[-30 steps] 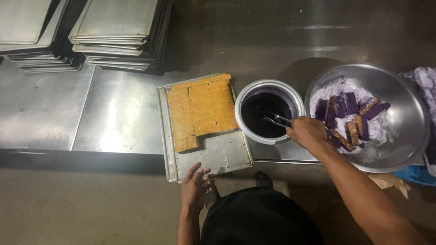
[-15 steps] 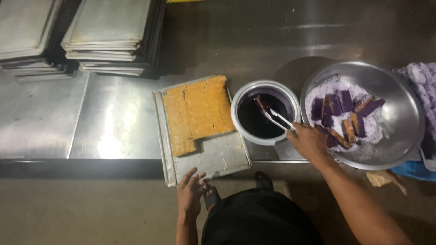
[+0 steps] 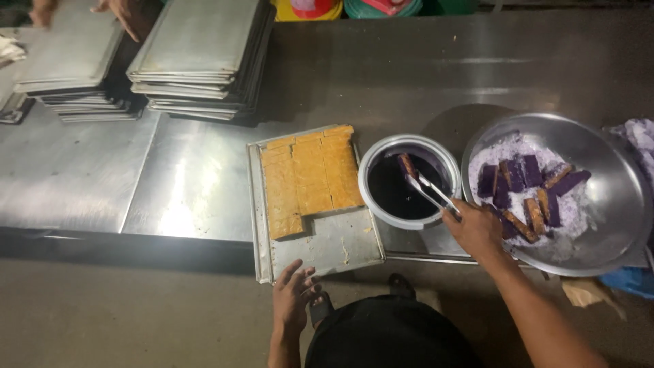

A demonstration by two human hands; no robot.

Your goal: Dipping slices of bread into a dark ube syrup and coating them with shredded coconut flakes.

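Note:
My right hand grips metal tongs whose tips hold a dark-coated cake piece just above the purple liquid in a round white-rimmed pot. My left hand rests with fingers apart at the near edge of a metal baking tray. On that tray lies a slab of yellow cake cut into strips. To the right, a wide steel bowl holds several purple-coated pieces on pale flakes.
Stacks of flat metal trays stand at the back left of the steel table. Another person's hands touch the far-left stack. A blue thing and crumpled paper lie near the bowl's front right.
The tongs have lifted a coated piece from the dark liquid toward the pot's far side. My left hand stays at the tray's near edge.

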